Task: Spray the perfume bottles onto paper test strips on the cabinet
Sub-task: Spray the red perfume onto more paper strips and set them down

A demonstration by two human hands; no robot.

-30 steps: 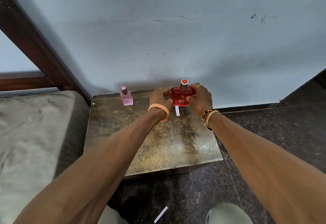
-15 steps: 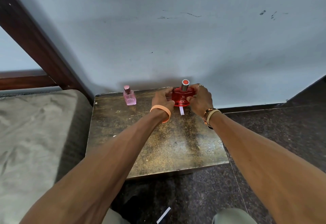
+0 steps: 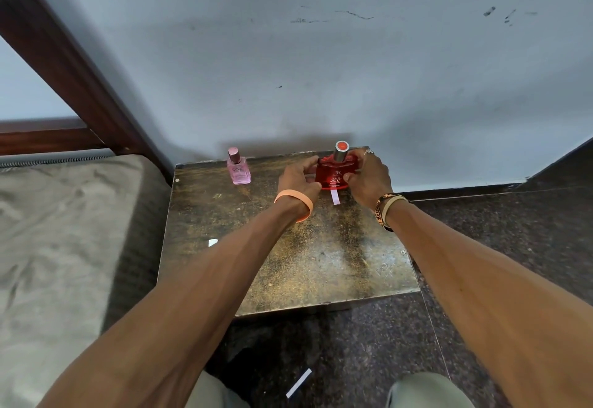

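Worn cabinet top (image 3: 321, 263) against grey wall: L hand (image 3: 296, 176) and R hand (image 3: 369, 179) both grip the red perfume bottle (image 3: 335, 173) near the rear edge. Position unchanged vs. 1 s ago, so prob. no spray yet. Paper strip (image 3: 335, 197) pokes out below the bottle, far end hidden; nozzle direction unreadable; pink bottle (image 3: 238, 168) stands apart, left.

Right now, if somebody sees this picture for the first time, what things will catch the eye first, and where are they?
The red bottle at the back of the cabinet stands out first, gripped between the left hand and the right hand. A white paper strip shows on the cabinet top just in front of it. A small pink bottle stands alone further left, near the wall.
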